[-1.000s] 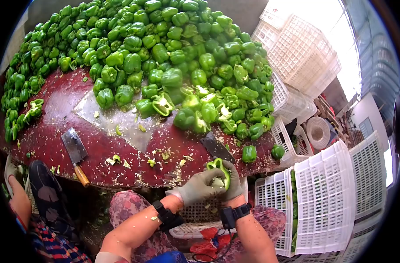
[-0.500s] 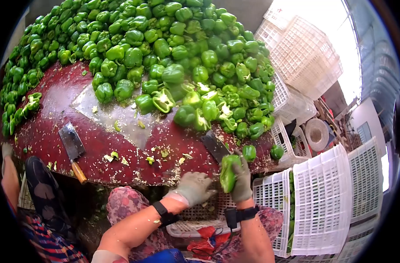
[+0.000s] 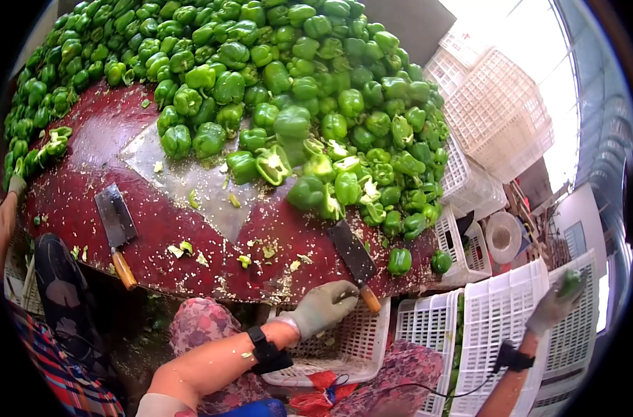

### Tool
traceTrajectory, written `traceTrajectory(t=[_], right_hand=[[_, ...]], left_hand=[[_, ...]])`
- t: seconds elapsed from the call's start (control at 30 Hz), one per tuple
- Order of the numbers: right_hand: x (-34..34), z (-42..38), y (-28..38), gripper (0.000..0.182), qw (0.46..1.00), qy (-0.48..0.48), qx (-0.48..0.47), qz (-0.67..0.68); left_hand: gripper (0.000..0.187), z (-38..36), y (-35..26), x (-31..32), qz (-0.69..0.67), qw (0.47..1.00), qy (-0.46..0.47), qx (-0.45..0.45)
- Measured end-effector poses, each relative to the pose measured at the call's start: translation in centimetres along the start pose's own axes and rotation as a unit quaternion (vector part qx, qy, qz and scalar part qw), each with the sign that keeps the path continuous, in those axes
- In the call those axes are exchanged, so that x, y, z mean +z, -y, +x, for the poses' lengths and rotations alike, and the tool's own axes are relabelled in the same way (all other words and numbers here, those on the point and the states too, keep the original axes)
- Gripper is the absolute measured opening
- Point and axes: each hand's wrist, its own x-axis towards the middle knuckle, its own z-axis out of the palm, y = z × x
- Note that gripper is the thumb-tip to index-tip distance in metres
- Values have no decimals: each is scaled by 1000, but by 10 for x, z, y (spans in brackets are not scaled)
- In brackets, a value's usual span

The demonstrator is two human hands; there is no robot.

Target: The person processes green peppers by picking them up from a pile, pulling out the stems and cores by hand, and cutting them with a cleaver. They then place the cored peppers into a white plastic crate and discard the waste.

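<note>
Far left, another person's gloved hand (image 3: 14, 184) rests at the edge of the dark red round table (image 3: 87, 149), with their plaid sleeve (image 3: 45, 361) lower down. Next over, a steel cleaver with a wooden handle (image 3: 116, 226) lies flat on the table, nobody touching it. Behind it all, a huge heap of green bell peppers (image 3: 261, 62) covers the back half, with a few cut-open ones along the front edge of the heap. Pepper scraps and pale seeds are scattered over the wet red surface.

In the middle, the left hand (image 3: 323, 306), in a grey glove, sits at the table rim with fingers curled loosely, just beside the wooden handle of a second dark-bladed cleaver (image 3: 354, 257); can't tell if it's actually gripping anything. A white slotted plastic basket (image 3: 351, 347) sits under it.

Off to the right, the right hand (image 3: 556, 302) is stretched out over tall white plastic crates (image 3: 497, 306), fingers closed around a green pepper (image 3: 572, 281). More white crates are stacked behind (image 3: 497, 111), daylight pouring in.
</note>
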Motion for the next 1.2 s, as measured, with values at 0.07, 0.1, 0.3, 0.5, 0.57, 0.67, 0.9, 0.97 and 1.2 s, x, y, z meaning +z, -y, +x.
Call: traceTrajectory(t=[0.07, 0.1, 0.3, 0.5, 0.57, 0.67, 0.9, 0.97, 1.2], right_hand=[[-3, 22, 4, 56, 980, -50, -106, -158], [5, 18, 30, 50, 987, -76, -126, -59], [98, -139, 288, 45, 792, 428, 32, 434], [164, -188, 420, 61, 778, 533, 141, 301], [176, -199, 421, 55, 763, 532, 143, 338], [165, -195, 391, 44, 744, 523, 96, 405], [64, -162, 302, 26, 744, 324, -285, 510], [27, -145, 291, 33, 710, 339, -332, 520], [-22, -190, 282, 33, 472, 509, 170, 700]], left_hand=[[33, -1, 0, 0, 41, 999, -23, 22], [33, -1, 1, 2, 64, 997, -35, 33], [30, 11, 4, -14, 63, 996, -63, -11], [29, 11, 12, -33, 104, 987, -123, -26], [29, 10, 8, -39, 100, 986, -124, -44], [30, 15, 12, -42, 93, 981, -170, -22], [71, 25, 2, -45, 228, 930, -251, 144], [77, 21, -7, -45, 276, 923, -174, 204], [57, 14, 12, -12, -53, 990, -41, 120]])
